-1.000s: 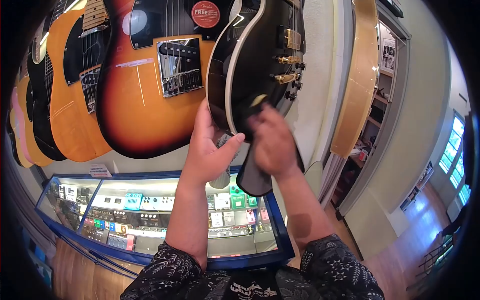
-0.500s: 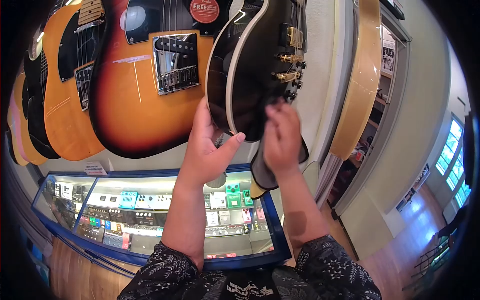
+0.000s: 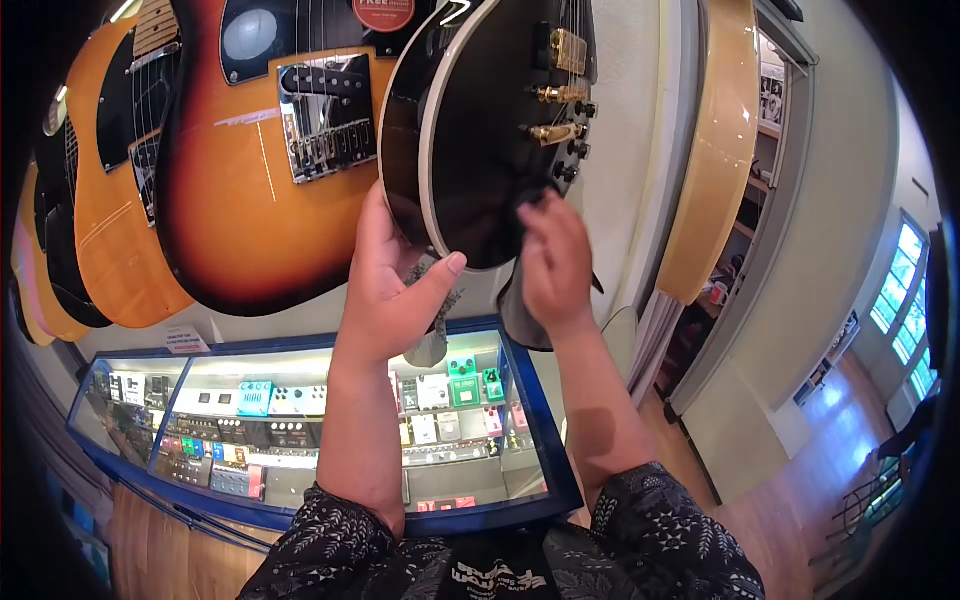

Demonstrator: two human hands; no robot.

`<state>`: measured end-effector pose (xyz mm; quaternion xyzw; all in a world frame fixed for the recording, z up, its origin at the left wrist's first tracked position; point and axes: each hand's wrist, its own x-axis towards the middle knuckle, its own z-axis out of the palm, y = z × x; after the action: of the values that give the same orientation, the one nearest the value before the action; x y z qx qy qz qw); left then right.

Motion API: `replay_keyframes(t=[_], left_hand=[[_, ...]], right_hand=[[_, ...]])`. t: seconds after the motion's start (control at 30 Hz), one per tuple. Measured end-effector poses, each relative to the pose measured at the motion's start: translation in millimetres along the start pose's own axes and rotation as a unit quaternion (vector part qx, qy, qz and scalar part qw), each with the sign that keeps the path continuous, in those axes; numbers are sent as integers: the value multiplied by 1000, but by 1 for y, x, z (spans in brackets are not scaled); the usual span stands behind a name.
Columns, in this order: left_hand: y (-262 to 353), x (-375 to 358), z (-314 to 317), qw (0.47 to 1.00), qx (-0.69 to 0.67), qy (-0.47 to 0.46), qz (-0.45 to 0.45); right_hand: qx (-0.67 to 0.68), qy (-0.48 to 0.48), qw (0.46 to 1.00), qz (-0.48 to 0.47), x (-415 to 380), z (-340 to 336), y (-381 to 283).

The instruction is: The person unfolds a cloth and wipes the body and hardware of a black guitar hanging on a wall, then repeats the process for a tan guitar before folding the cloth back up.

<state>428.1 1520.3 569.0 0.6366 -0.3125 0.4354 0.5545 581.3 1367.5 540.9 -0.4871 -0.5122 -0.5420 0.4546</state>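
Observation:
A glossy black electric guitar (image 3: 470, 140) with pale edge binding and gold hardware hangs in front of me, turned partly sideways. My left hand (image 3: 385, 290) grips its lower left edge, thumb at the front rim and fingers against the side. Bunched in my right hand (image 3: 558, 265) is a dark grey cloth (image 3: 522, 312) with black trim. That hand is against the lower face of the guitar, below the knobs, its fingers slightly blurred. Part of the cloth dangles beneath the palm.
To the left hangs a sunburst electric guitar (image 3: 270, 210), close to my left hand, with more guitars (image 3: 125, 220) beyond. A blue-framed glass display case (image 3: 345, 514) of effects pedals stands below. On the right are a pale guitar body (image 3: 705, 160) and a doorway with shelves.
The guitars and both hands appear shifted slightly left in view. My right hand stays at the black guitar's lower face with the cloth, whose hanging part has swung and shows less.

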Motion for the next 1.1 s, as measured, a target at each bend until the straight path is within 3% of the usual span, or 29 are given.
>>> replay_keyframes(t=[0.03,0.13,0.17,0.27,0.3,0.4,0.43,0.53,0.77,0.97,1.1], left_hand=[[1,0,1,1000,1,2,-1],[-1,0,-2,1000,13,-8,2],[-2,1,-3,1000,9,-9,3],[-2,0,-3,1000,-1,-7,4],[-2,0,-3,1000,0,-6,1],[-3,-1,-3,1000,4,-6,-11],[-4,-1,-3,1000,4,-6,-14],[-2,-1,-1,1000,0,-13,-7],[0,-3,4,1000,5,-23,-7],[1,-2,8,1000,5,-18,9],[4,-3,9,1000,5,-18,17]], right_hand=[[-40,51,993,94,-6,5,8],[-43,56,975,211,-14,7,14],[-66,50,988,128,-23,9,9],[-32,10,994,100,-37,3,13],[-61,25,981,184,-38,4,20],[134,95,882,442,-23,1,55],[216,111,848,471,-17,-3,68],[335,136,817,450,1,-12,80],[446,171,772,419,6,-23,68],[224,105,886,391,8,-19,76],[193,97,906,363,4,-20,77]])
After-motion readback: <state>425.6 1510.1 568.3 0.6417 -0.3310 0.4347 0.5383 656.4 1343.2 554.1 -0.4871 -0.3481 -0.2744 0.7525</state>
